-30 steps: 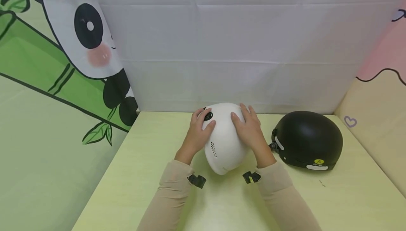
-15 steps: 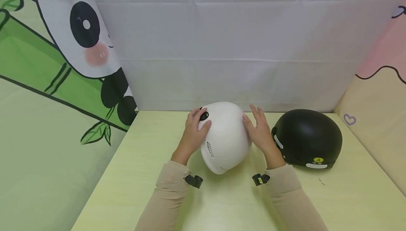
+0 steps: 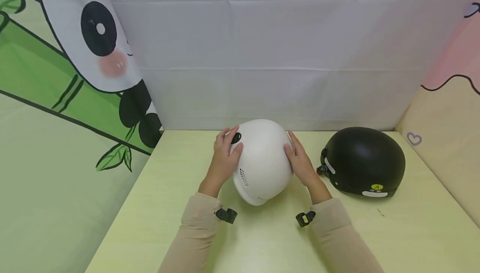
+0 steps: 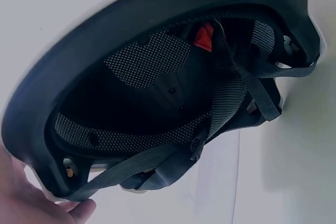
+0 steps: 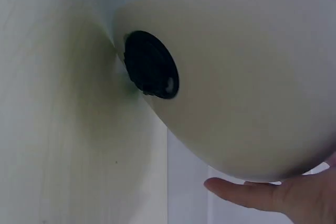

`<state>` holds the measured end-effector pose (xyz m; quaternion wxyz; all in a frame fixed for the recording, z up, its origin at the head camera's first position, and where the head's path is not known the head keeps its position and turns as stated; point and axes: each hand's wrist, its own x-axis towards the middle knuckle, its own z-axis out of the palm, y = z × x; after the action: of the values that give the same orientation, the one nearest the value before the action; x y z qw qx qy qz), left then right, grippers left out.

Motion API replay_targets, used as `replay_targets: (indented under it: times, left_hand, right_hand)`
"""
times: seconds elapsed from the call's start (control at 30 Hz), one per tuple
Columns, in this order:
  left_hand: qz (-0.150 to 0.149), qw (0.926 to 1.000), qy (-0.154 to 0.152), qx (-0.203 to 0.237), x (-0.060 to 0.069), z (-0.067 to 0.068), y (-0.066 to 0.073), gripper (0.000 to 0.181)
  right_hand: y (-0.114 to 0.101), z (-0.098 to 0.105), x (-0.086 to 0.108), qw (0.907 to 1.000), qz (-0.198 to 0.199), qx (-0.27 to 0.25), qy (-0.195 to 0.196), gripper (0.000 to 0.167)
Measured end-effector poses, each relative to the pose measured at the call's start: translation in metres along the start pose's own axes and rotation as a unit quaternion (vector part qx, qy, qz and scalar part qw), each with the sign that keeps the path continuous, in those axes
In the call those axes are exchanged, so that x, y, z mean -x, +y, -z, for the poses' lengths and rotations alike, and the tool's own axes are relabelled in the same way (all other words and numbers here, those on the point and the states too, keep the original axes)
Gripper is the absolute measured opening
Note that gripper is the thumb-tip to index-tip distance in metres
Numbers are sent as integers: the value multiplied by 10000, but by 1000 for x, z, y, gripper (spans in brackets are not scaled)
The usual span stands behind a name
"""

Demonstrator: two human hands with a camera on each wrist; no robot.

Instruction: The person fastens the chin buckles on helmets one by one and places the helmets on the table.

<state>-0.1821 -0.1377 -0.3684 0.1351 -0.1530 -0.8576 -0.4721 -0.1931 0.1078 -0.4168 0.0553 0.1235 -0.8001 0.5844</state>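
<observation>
A white helmet is tilted between both hands near the middle of the table. My left hand grips its left rim, thumb on the shell beside a black round fitting. Dark padding, a red patch and loose straps inside the helmet show in the left wrist view. My right hand rests against the right side of the shell, its fingers fairly straight. In the right wrist view, a black disc sits on the shell. Whether the helmet's underside touches the table cannot be told.
A black helmet with a yellow "A" sticker rests on the pale table at the right. A white cloth backdrop stands behind, with printed cloth walls on both sides.
The white helmet has shifted left and turned so more of its top shows. My right hand moved off it to the right, then came back against its side; the left hand kept its grip.
</observation>
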Motion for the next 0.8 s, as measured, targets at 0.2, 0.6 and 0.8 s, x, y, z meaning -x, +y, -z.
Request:
replay_targets:
  times: [0.2,0.6,0.8]
  left_hand:
    - [-72,9999,1,-110,2,1,2,45]
    - [-164,9952,24,-964,9,-2,0,49]
    - [144,9902,-59,-1388,13,-5,-2,73]
  right_hand:
    - [2,-6,2,9994,-270,-206,60,64]
    - [6,-19,4,9953,-432,-849,175,59]
    - [3,-26,1,9967,-370,-508,506,60]
